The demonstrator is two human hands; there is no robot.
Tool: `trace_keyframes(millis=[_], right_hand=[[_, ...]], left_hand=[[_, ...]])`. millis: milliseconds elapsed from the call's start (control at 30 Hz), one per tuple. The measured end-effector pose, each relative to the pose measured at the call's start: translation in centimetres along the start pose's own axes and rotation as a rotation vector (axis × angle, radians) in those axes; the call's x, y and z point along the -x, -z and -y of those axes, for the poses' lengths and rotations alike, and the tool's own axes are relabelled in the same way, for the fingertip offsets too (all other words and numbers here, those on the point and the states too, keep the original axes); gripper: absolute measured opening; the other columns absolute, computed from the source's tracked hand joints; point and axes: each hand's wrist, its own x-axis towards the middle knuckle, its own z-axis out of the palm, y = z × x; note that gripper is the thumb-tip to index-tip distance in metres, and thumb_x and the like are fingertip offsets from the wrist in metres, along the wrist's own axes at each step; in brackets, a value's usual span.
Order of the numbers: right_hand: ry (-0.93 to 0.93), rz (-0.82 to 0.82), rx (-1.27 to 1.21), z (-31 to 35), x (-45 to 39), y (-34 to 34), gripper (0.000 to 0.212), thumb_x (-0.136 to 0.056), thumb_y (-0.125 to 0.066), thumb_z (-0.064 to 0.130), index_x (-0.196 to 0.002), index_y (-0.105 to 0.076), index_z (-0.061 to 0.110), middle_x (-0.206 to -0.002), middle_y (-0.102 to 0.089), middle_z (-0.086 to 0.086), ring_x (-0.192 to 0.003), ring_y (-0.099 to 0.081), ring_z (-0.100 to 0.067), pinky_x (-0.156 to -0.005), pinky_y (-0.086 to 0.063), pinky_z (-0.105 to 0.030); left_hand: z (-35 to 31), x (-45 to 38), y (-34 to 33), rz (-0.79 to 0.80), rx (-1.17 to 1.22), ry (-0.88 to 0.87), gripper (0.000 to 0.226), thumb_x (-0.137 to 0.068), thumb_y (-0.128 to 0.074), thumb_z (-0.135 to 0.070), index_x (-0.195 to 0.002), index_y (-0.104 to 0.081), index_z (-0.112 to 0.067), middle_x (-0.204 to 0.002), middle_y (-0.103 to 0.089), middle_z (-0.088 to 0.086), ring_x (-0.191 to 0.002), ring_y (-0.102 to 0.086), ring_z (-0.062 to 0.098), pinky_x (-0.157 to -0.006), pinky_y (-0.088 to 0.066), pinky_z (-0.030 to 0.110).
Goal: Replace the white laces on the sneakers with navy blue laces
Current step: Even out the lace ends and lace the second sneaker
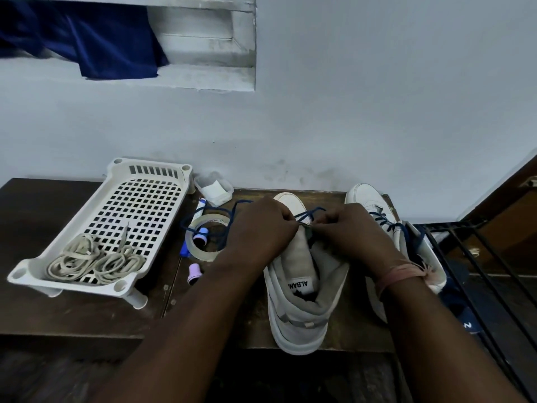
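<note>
Here both hands' fingers (286,218) pinch the navy lace (309,212).

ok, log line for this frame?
phase: lacing near sneaker | left hand, right hand: pinching navy lace | white laces: in tray

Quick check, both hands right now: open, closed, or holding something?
Left hand: fingers curled, pinching the navy lace over the nearer sneaker.
Right hand: fingers curled, pinching the same lace at the sneaker's tongue.
</note>
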Motion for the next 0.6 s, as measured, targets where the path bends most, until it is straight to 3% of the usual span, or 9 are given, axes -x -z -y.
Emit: trace_keyframes(millis=[133,300,433,600], right_hand=[[-0.035,0.022,-0.086,-0.7,-0.2,0.1,0.015,-0.088,-0.069,0.01,-0.079,-0.08,0.013,-0.074,-0.076,-0.013,-0.053,-0.061,-0.01,-0.049,-0.049,-0.02],[-0.035,0.038,-0.134,-1.1,-0.5,0.2,0.018,-0.085,-0.071,0.009,-0.073,-0.081,0.019,-0.075,-0.077,-0.007,-0.068,-0.067,-0.017,-0.072,-0.058,-0.037],[-0.047,0.039,-0.149,-1.0,-0.5,0.2,0.017,-0.085,-0.071,0.009,-0.075,-0.081,0.018,-0.072,-0.076,-0.007,-0.064,-0.065,-0.015,-0.065,-0.054,-0.03],[-0.056,0.041,-0.142,-0.8,-0.4,0.3,0.013,-0.085,-0.071,0.01,-0.079,-0.081,0.016,-0.073,-0.076,-0.009,-0.056,-0.063,-0.012,-0.051,-0.048,-0.021]], left_hand=[[-0.2,0.0,-0.2,0.016,-0.018,-0.036,0.018,-0.084,-0.067,-0.031,-0.092,-0.083,-0.034,-0.089,-0.076,-0.005,-0.084,-0.067,0.012,-0.06,-0.04,0.021],[-0.3,0.1,-0.7,-0.015,-0.005,-0.036,0.019,-0.084,-0.067,-0.032,-0.093,-0.083,-0.033,-0.089,-0.077,-0.004,-0.086,-0.068,0.013,-0.07,-0.048,0.026],[-0.3,0.2,-1.3,-0.061,-0.025,-0.038,0.02,-0.086,-0.065,-0.032,-0.094,-0.083,-0.033,-0.089,-0.077,-0.004,-0.085,-0.068,0.013,-0.068,-0.043,0.026],[0.2,-0.3,-1.0,0.045,0.132,-0.019,0.015,-0.088,-0.07,-0.035,-0.094,-0.083,-0.035,-0.087,-0.078,-0.011,-0.085,-0.068,0.006,-0.071,-0.05,0.025]])
